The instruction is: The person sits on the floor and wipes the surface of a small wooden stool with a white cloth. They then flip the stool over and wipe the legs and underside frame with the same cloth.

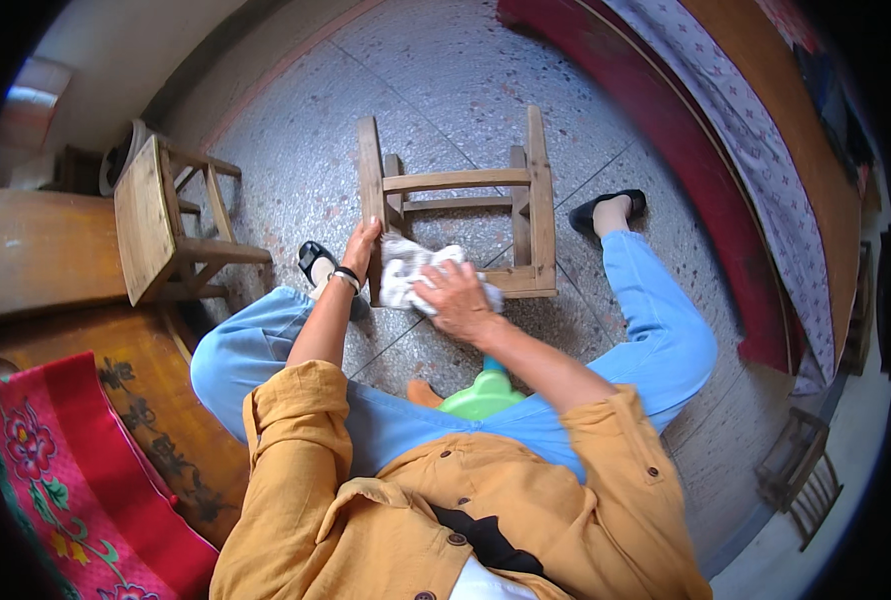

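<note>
A small wooden stool (455, 181) lies tipped over on the floor between my feet, its legs and crossbars showing. My left hand (362, 247) grips the stool's left leg near its lower end, fingers wrapped round the wood. In my right hand (457, 300) is a crumpled white and grey cloth (405, 270), pressed against the near left corner of the stool. The cloth covers part of the near crossbar and of that corner. My right fingers lie bent over the cloth, and the palm is hidden.
Another wooden stool (148, 222) stands at the left beside a brown wooden bench (165, 390) with a red flowered cloth (115, 470). A bed with a dark red side cover (655, 120) runs along the right. Under me is a green plastic seat (483, 397). A small wooden chair (797, 460) is at lower right.
</note>
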The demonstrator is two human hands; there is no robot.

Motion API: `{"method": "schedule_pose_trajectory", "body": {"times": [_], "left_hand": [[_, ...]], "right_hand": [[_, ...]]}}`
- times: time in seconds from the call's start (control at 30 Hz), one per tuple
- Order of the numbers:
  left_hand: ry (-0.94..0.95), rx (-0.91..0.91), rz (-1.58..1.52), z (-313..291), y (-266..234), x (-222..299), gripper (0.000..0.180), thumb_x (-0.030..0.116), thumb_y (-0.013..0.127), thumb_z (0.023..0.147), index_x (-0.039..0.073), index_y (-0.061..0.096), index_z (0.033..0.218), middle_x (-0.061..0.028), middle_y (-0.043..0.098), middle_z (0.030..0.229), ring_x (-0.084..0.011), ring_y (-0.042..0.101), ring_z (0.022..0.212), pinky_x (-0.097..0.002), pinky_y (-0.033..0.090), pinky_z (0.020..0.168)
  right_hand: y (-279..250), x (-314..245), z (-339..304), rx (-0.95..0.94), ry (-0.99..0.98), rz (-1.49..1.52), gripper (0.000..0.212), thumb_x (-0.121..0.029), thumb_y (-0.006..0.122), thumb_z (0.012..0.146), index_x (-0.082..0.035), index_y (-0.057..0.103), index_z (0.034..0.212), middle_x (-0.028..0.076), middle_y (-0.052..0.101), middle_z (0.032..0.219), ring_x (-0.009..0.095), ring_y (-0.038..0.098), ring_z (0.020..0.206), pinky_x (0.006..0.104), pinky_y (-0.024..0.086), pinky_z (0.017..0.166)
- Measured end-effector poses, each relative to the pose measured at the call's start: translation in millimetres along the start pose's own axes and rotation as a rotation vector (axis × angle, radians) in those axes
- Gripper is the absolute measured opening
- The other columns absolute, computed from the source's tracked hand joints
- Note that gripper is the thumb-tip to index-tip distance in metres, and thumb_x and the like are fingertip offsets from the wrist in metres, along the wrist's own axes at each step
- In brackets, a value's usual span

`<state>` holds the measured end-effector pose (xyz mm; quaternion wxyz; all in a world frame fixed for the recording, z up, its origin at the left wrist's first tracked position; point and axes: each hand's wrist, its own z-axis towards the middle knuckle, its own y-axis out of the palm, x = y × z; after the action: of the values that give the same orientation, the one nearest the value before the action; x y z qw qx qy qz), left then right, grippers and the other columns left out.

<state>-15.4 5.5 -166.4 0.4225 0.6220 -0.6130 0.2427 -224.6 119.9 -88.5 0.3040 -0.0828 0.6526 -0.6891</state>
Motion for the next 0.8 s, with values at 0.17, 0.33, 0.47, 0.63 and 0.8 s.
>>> {"method": "schedule_pose_trajectory", "body": {"times": [0.17,0.33,0.47,0.63,0.8], "left_hand": [[0.017,-0.023,0.440,5.7,0.9,23.4,0.052,0.044,0.048,0.095,0.004,0.044,0.128,-0.0113,0.060,0.110,-0.0184,0.058,0.097,-0.0355,0.046,0.084],[0.124,-0.016,0.633,23.8,-8.6,6.3,0.053,0.046,0.044,0.096,0.000,0.046,0.123,-0.0120,0.062,0.104,-0.0200,0.059,0.093,-0.0381,0.048,0.080],[0.126,0.059,0.748,47.8,-26.8,-18.8,0.053,0.045,0.041,0.097,0.000,0.045,0.125,-0.0133,0.062,0.104,-0.0224,0.058,0.094,-0.0361,0.046,0.085],[0.155,-0.039,0.671,32.1,-14.8,2.3,0.049,0.043,0.041,0.098,0.000,0.051,0.120,-0.0092,0.060,0.099,-0.0187,0.054,0.089,-0.0345,0.044,0.083],[0.079,0.099,0.779,18.3,-2.6,13.4,0.066,0.039,0.045,0.095,-0.002,0.019,0.141,-0.0276,0.050,0.124,-0.0347,0.048,0.117,-0.0389,0.036,0.099]], "right_hand": [[-56.2,87.0,-77.6,-0.050,-0.021,-0.035,0.046,-0.012,0.076,0.056,-0.016,0.064,0.101,0.005,0.055,0.114,0.027,0.051,0.104,0.0426,0.040,0.080],[-47.7,79.9,-83.1,0.018,0.041,-0.044,0.038,-0.015,0.073,0.062,-0.014,0.066,0.099,0.005,0.057,0.113,0.027,0.052,0.099,0.0429,0.038,0.076],[-3.8,7.1,-18.0,0.029,-0.049,0.009,0.050,-0.017,0.076,0.056,-0.013,0.064,0.104,0.008,0.056,0.116,0.029,0.052,0.103,0.0435,0.040,0.078],[28.6,-54.3,48.5,0.139,-0.026,0.017,0.026,-0.010,0.061,0.069,-0.010,0.060,0.095,0.008,0.054,0.105,0.027,0.052,0.099,0.0416,0.040,0.073],[4.2,-23.0,7.6,0.021,-0.090,0.021,0.045,-0.011,0.072,0.057,-0.014,0.061,0.101,0.008,0.054,0.115,0.027,0.051,0.104,0.0420,0.041,0.075]]}}
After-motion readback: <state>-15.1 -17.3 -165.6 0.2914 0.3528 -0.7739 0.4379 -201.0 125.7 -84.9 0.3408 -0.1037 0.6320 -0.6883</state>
